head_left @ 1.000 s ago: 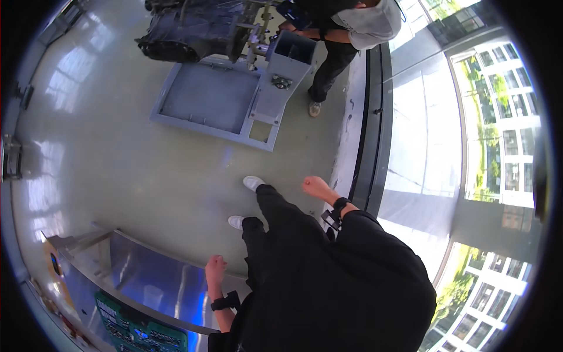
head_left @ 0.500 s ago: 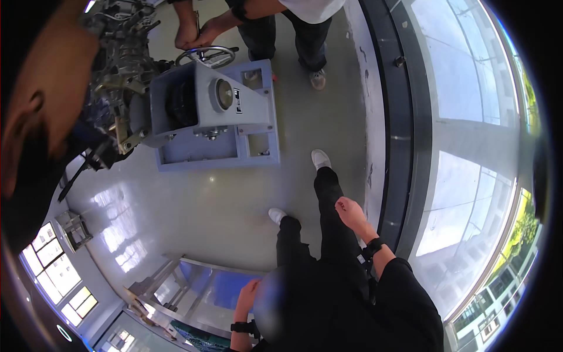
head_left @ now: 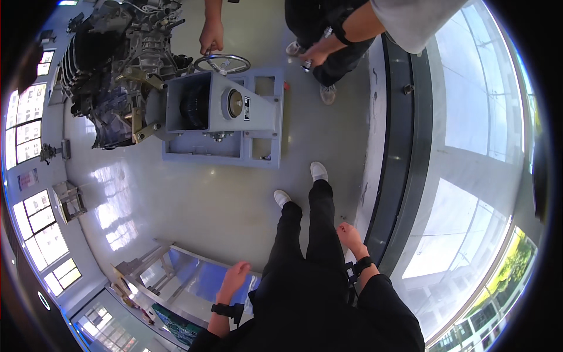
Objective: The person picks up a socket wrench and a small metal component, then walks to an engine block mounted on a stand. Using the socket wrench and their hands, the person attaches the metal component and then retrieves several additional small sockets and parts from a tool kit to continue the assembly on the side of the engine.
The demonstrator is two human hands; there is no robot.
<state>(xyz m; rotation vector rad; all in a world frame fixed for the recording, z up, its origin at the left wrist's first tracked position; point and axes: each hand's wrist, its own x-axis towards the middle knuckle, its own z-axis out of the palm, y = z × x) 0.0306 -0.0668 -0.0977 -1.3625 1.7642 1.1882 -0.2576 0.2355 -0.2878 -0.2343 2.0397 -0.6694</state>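
Grey, shiny floor (head_left: 234,217) across most of the view. Bright glass panes (head_left: 475,117) all down the right side. Next size down, a bare engine (head_left: 117,64) at upper left, joined by brackets to a blue-grey stand (head_left: 258,120) with a wide base frame, both well out ahead of the feet. Down at lower left, a metal bench (head_left: 193,276), near the left hand (head_left: 236,274). On it, a green circuit board (head_left: 173,321), partly behind the left sleeve. Up top, a co-worker (head_left: 416,17) in dark trousers and a pale shirt, near the stand. On the stand's far side, a shiny handwheel (head_left: 221,63), with somebody else's hand (head_left: 212,36) right at its rim.

Smaller again: that left hand, fingers loosely curled, nothing visible in them. Right hand (head_left: 350,234) off to the right of the legs, same sort of curl. Can't tell whether fully closed or slightly apart, honestly. Black bands (head_left: 223,308) on both wrists. Tiniest of all, something slim and metallic (head_left: 306,65) in the co-worker's lowered hand (head_left: 316,54).
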